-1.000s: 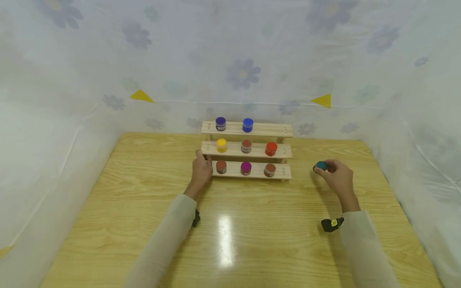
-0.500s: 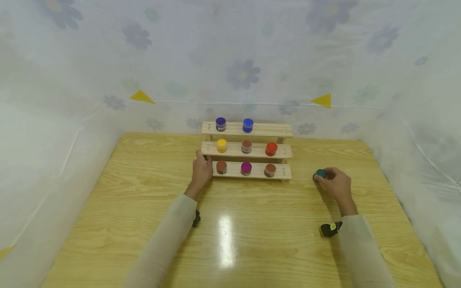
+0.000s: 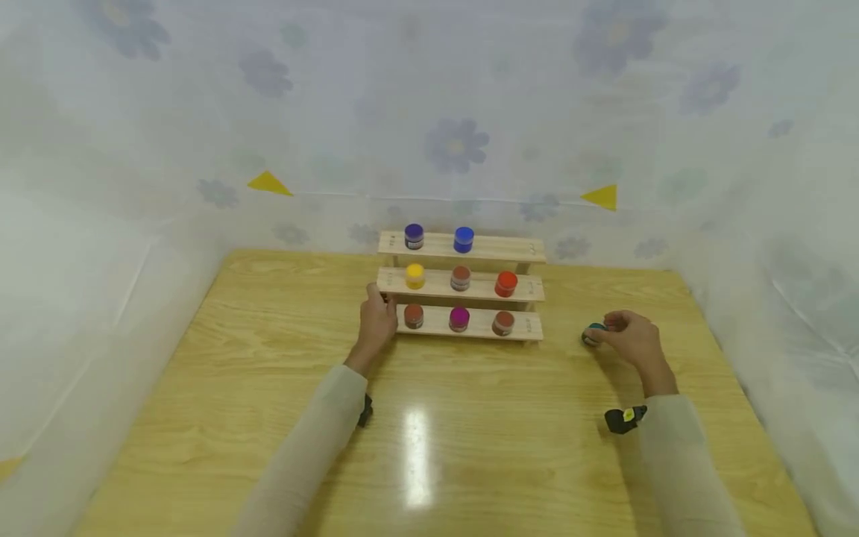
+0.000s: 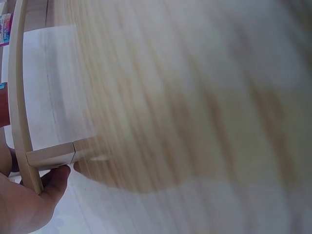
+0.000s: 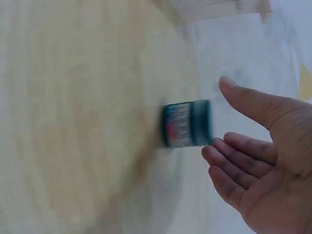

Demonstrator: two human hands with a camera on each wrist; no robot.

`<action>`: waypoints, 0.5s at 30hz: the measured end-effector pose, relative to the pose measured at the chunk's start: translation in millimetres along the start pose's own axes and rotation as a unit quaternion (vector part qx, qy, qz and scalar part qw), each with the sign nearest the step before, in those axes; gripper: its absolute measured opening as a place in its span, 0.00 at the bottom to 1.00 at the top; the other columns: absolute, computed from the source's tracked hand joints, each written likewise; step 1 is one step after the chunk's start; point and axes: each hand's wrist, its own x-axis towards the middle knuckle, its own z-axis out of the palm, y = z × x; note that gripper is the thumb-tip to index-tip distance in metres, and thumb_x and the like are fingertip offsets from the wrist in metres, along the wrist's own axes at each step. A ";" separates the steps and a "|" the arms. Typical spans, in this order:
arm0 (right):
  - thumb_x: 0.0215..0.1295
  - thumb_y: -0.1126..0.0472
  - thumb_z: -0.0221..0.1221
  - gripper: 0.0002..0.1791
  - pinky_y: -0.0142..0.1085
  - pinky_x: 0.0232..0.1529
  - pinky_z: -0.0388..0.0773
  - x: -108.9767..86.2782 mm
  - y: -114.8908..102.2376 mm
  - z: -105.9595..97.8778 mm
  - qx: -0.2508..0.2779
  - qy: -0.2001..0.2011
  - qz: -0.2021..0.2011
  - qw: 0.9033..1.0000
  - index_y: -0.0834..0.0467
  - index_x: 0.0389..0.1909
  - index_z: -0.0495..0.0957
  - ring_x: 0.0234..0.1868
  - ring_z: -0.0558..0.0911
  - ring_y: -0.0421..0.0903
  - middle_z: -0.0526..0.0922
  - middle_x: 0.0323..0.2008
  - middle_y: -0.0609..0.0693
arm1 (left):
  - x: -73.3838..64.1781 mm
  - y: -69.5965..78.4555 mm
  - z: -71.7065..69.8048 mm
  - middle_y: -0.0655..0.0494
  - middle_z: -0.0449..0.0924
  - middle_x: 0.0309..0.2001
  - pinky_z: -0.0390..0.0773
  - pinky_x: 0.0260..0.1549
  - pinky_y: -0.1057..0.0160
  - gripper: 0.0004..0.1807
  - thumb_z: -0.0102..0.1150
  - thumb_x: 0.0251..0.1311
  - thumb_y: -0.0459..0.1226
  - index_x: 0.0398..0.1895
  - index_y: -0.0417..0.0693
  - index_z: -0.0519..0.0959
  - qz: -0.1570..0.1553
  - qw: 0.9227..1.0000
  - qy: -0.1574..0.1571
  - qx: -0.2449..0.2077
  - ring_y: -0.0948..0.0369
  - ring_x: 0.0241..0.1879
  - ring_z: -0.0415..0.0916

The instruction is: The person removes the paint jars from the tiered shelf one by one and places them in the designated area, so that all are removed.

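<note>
My left hand [image 3: 377,321] grips the left end of a three-step wooden display rack [image 3: 505,247], with thumb and fingers around the lower step in the left wrist view. A small teal paint jar [image 3: 592,335] stands upright on the table, to the right of the rack. My right hand [image 3: 634,341] is just beside it. In the right wrist view the thumb is spread away from the jar's lid [image 5: 202,122], and the other fingertips lie close to the lid's edge.
Paint jars stand on the rack: purple [image 3: 414,236] and blue [image 3: 464,239] on top; yellow [image 3: 414,276], brown [image 3: 460,278] and red [image 3: 506,284] in the middle; brown [image 3: 414,316], magenta [image 3: 459,319] and another brown [image 3: 503,323] below. A flowered sheet [image 3: 322,134] encloses the wooden table [image 3: 510,447].
My right hand has lowered the teal jar to the table, and its thumb and fingers have parted from it. My left hand has stayed on the rack. The head view has shifted slightly.
</note>
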 end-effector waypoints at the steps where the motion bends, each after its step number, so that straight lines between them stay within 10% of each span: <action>1: 0.63 0.39 0.56 0.40 0.56 0.52 0.71 1.6 -4.3 -3.2 0.001 0.009 -0.008 1.000 0.70 0.61 0.66 0.54 0.72 0.65 0.72 0.56 0.71 | -0.1 0.1 -0.1 0.34 0.76 0.50 0.78 0.46 0.49 0.14 0.43 0.71 0.35 0.55 0.39 0.60 0.002 1.000 0.001 0.002 0.44 0.50 0.77; 15: 0.64 0.46 0.59 0.31 0.51 0.61 0.68 42.7 -115.2 -13.5 0.071 0.135 -0.127 0.980 0.66 0.58 0.71 0.54 0.75 0.60 0.77 0.53 0.66 | -0.6 0.1 0.6 0.36 0.76 0.49 0.78 0.45 0.50 0.13 0.43 0.71 0.34 0.55 0.40 0.60 -0.001 1.000 0.001 -0.001 0.44 0.49 0.77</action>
